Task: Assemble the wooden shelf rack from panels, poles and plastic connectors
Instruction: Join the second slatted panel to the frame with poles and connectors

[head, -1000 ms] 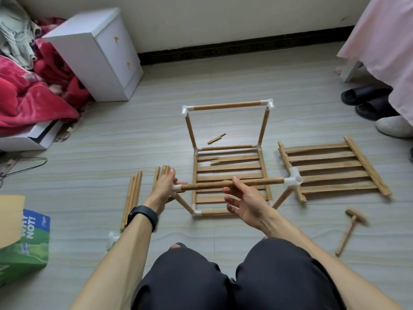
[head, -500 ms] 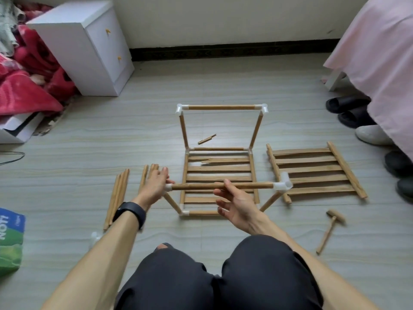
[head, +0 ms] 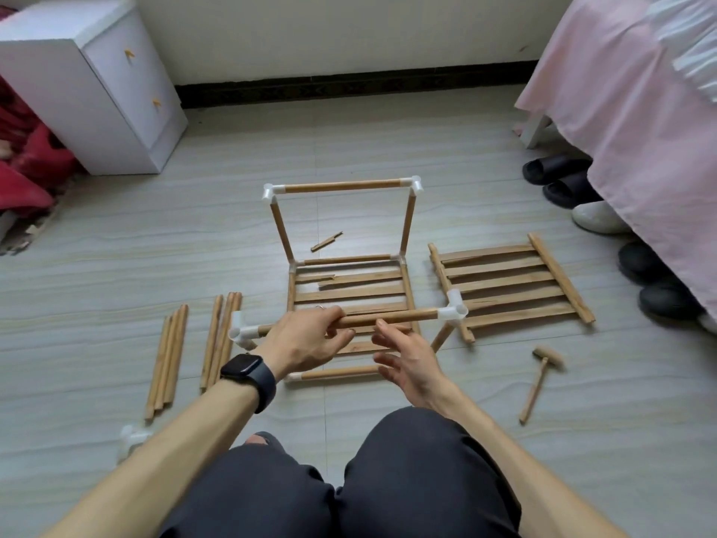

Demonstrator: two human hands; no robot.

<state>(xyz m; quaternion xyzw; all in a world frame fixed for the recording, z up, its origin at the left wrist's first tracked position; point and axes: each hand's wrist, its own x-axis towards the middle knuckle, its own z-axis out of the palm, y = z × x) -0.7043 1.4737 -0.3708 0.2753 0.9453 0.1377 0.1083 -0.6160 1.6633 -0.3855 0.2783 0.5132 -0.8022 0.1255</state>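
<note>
Fingers of my left hand curl round the front pole; my right hand hovers open, empty. I'd keep both connectors level when seating it.

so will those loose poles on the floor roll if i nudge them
Probably: the loose poles are round and lie unfixed on smooth floor. They look thin and rigid, so likely light and stiff.
</note>
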